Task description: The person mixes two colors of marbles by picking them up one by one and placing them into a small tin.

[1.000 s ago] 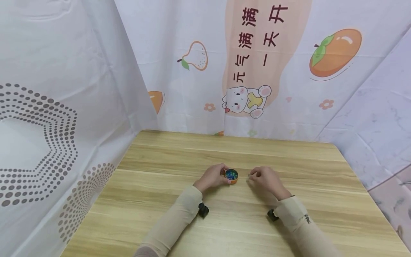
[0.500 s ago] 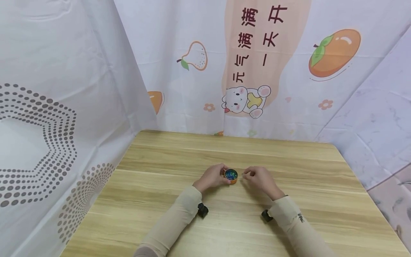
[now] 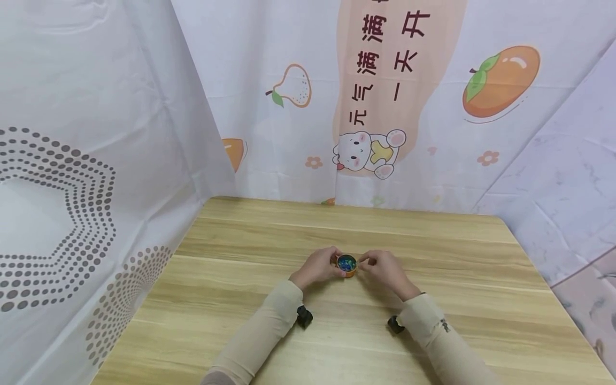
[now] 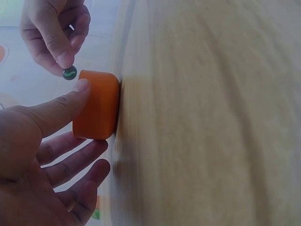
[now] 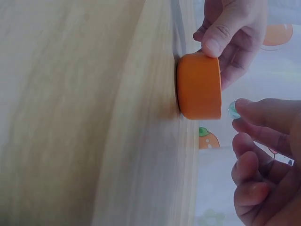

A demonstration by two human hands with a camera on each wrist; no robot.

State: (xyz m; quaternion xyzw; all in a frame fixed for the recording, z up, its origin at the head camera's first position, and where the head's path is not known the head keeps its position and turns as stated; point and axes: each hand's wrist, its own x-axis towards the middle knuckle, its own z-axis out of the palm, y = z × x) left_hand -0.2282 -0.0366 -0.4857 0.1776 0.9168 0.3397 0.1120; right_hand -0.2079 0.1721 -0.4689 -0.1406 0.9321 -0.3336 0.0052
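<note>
A small round orange bowl (image 3: 347, 274) stands upright on the wooden table, with blue and green marbles (image 3: 346, 263) inside. My left hand (image 3: 317, 267) grips its left side, thumb and fingers around the wall. Just to the right, my right hand (image 3: 386, 271) pinches one glass marble (image 4: 69, 72) between thumb and index finger. That marble hangs close to the rim, a little above it and apart from it. In the right wrist view the marble (image 5: 233, 109) looks pale and clear at the fingertips, and the orange wall (image 5: 199, 87) hides what lies inside.
The light wooden table (image 3: 269, 230) stretches around both hands. A printed white curtain (image 3: 279, 133) hangs behind its far edge, and a dotted grey curtain (image 3: 144, 160) stands at the left. Black wrist cameras (image 3: 304, 316) sit under both cuffs.
My right hand has moved left with the pinched marble, from a gap right of the bowl to right beside its rim. The left hand and the bowl have stayed in place.
</note>
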